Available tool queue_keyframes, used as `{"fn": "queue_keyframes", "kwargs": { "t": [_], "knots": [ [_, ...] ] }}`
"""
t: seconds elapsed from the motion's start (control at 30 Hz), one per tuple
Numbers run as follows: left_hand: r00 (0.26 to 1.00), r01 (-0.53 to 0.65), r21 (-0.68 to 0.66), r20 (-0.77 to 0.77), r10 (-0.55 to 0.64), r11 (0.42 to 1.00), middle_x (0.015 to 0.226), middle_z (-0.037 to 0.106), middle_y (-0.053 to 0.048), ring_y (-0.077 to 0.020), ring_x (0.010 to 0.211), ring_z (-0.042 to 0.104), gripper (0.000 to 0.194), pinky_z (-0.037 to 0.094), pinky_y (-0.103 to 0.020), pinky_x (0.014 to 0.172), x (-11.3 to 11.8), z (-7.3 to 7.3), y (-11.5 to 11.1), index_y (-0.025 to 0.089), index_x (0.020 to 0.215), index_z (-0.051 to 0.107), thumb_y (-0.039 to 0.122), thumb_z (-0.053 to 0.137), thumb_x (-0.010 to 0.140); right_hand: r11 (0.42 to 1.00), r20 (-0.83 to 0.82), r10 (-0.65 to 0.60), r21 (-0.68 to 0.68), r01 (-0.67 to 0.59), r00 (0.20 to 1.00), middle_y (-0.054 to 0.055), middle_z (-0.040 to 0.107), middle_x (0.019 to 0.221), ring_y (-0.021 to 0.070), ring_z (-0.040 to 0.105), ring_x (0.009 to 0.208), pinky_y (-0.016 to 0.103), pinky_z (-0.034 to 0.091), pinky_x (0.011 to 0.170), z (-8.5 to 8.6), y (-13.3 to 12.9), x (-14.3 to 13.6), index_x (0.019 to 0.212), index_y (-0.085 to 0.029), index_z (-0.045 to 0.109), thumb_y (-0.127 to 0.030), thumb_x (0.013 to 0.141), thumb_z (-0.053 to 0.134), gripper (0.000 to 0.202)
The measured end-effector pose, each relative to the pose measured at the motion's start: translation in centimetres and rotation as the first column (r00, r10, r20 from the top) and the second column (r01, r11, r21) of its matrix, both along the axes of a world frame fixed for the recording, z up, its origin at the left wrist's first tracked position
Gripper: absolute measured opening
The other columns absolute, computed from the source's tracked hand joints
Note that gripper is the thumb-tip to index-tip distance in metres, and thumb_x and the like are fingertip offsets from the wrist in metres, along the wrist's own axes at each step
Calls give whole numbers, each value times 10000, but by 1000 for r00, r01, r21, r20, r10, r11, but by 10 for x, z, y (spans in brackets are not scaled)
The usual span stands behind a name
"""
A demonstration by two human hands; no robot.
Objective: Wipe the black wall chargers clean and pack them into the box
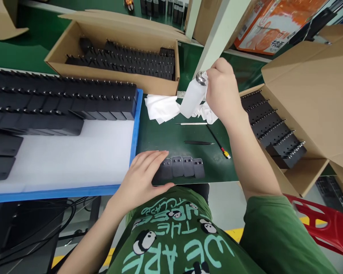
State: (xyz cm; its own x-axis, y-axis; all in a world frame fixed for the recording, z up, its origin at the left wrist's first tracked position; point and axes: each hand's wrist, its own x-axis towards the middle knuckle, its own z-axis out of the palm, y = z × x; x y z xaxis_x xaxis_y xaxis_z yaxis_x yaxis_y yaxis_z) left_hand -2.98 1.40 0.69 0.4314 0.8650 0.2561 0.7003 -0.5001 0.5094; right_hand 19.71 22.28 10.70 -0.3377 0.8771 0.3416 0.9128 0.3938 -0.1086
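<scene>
My right hand [223,89] is closed around the top of a white bottle [192,98] with a silver cap. The bottle is held tilted above the green mat, close to a crumpled white cloth [208,113]. Near the mat's front edge my left hand [145,170] has its fingers stretched out and its thumb apart. It lies at the left end of a row of small dark rectangular pieces [183,166], partly hiding that end. Whether it touches them I cannot tell. Beyond the pieces lie black tweezers [198,142] and a thin silver tool [191,123].
On the left, a blue-edged white tray [108,152] holds rows of black blocks. Cardboard boxes with similar parts stand behind [148,84] and at right [317,167]. A cable with a yellow plug [225,153] lies right of the tweezers. A white post [214,42] rises behind the bottle.
</scene>
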Motion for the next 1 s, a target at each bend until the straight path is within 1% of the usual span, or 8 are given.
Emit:
{"fn": "queue_keyframes", "kwargs": {
  "t": [0.2, 0.37, 0.47, 0.53, 0.63, 0.77, 0.87, 1.0],
  "knots": [
    [986, 49, 61, -165, -39, 997, 1274, 682, -150, -358, 1131, 629, 670, 459, -541, 1024, 18, 9, 15, 147, 1372, 531, 424, 784, 817, 1000, -25, 7, 0, -7, 1000, 121, 511, 1069, 238, 458, 1016, 417, 453, 904, -6, 0, 0, 691, -256, 338, 92, 877, 339, 395],
    [974, 103, 92, -210, -82, 990, 1148, 742, -136, -312, 972, 688, 537, 528, -471, 890, 23, 4, 20, 114, 1243, 615, 373, 799, 811, 999, -98, 22, 31, -19, 995, 111, 550, 1049, 210, 494, 985, 356, 438, 864, -3, 1, 1, 710, -218, 447, 101, 873, 361, 368],
    [971, 132, 79, -211, -113, 988, 1157, 743, -117, -292, 970, 693, 500, 536, -439, 852, 20, 1, 20, 116, 1228, 620, 382, 779, 836, 985, -245, 29, 169, 13, 969, 111, 593, 1018, 195, 559, 974, 330, 459, 847, 5, -24, 22, 860, -145, 639, 26, 912, 455, 256],
    [967, 139, 82, -227, -117, 987, 1166, 737, -122, -307, 1005, 681, 549, 523, -458, 889, 20, 4, 20, 100, 1231, 619, 428, 786, 824, 967, -364, 38, 249, 58, 931, 102, 622, 1018, 180, 594, 983, 317, 473, 840, 2, -61, 44, 1046, -126, 703, -94, 984, 483, 231],
    [962, 130, 125, -256, -94, 984, 1228, 707, -156, -343, 1082, 649, 677, 483, -501, 976, 30, 14, 22, 55, 1279, 598, 509, 778, 810, 988, -586, 13, 132, 80, 810, 39, 662, 943, 164, 613, 847, 315, 488, 760, -22, -133, 70, 1082, -229, 744, -167, 961, 600, 198],
    [944, 174, 142, -307, -124, 974, 1211, 715, -170, -345, 1041, 672, 812, 504, -488, 949, 54, 22, 29, 18, 1301, 589, 545, 833, 734, 996, -507, -89, -46, 76, 857, 61, 643, 982, 170, 636, 903, 295, 524, 740, -77, -211, 64, 1111, -203, 715, -85, 956, 548, 257],
    [930, 177, 88, -342, -138, 980, 1099, 755, -138, -309, 920, 713, 692, 546, -435, 804, 69, 20, 34, 53, 1213, 639, 476, 867, 715, 998, -394, -60, -32, 52, 917, 109, 613, 1052, 180, 618, 962, 296, 551, 787, -105, -236, 40, 1217, -146, 638, -27, 961, 483, 322],
    [933, 166, 34, -330, -146, 986, 1013, 768, -91, -262, 824, 727, 392, 523, -370, 641, 75, 14, 35, 129, 1073, 661, 356, 807, 788, 997, -183, -65, 39, 73, 981, 166, 599, 1041, 222, 550, 902, 346, 560, 757, -111, -243, 12, 1305, -42, 536, 23, 945, 446, 376]
  ]
}}
